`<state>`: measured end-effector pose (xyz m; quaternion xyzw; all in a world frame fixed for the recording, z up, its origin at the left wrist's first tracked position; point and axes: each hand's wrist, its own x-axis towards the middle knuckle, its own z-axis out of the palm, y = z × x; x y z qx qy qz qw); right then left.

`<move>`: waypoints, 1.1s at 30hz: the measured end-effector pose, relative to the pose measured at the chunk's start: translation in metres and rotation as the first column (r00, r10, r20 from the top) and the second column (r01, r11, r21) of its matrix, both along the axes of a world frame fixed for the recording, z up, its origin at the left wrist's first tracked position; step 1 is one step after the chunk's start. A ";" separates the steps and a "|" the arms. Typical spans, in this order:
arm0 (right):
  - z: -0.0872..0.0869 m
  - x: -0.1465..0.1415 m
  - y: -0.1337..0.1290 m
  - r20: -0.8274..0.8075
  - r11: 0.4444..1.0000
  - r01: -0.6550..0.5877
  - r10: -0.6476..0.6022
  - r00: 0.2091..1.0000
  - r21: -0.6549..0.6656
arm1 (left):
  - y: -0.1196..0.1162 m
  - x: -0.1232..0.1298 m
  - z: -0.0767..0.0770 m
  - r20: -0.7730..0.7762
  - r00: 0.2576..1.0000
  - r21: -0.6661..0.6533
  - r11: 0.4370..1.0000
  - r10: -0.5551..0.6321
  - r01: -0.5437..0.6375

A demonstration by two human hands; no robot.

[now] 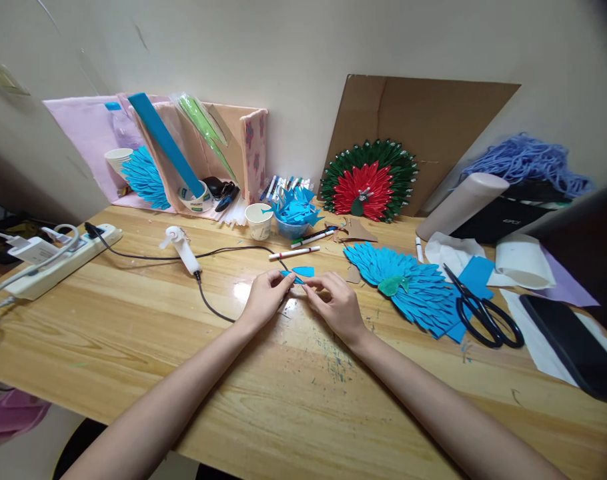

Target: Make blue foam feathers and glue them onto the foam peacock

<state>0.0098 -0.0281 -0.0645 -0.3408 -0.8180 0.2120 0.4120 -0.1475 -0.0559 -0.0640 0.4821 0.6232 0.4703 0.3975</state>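
Near the middle of the wooden table (233, 413), my left hand (263, 298) pinches a small folded-looking blue piece (297, 279) between thumb and fingertips. The thumb and forefinger of my right hand (337, 305) close on its other end. Just beyond the fingertips lies a flat blue leaf-shaped piece (304, 271). To the right rests a fan of layered blue pieces (418, 283) with a green bird shape (394, 286) on it. Behind my hands, a small bowl (292, 229) is heaped with blue cut pieces (297, 207).
Black scissors (488, 319) and a phone (573, 343) lie at right. A white corded tool (183, 251) stands left, near a power strip (63, 265). Markers (294, 253), a paper cup (258, 222) and a red-green fan (368, 180) against cardboard (448, 127) are behind.
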 end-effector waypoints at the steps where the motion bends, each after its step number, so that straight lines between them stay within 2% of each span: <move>1: 0.000 0.000 0.000 0.001 1.000 0.003 -0.003 1.000 0.001 | 0.000 0.000 0.000 0.000 1.000 0.001 1.000 0.001 -0.001; 15: 0.000 0.000 0.001 -0.007 0.999 0.031 -0.032 0.999 -0.026 | 0.001 -0.003 0.001 0.049 0.998 0.007 1.000 0.028 -0.029; 28: -0.002 -0.001 0.001 0.005 0.998 0.003 -0.003 1.000 -0.060 | -0.002 0.004 -0.003 0.011 1.000 0.042 0.999 -0.016 0.015; 33: -0.001 -0.001 0.001 0.002 0.998 0.008 -0.008 1.000 -0.068 | -0.003 0.003 0.001 -0.033 0.999 0.057 0.998 0.005 -0.003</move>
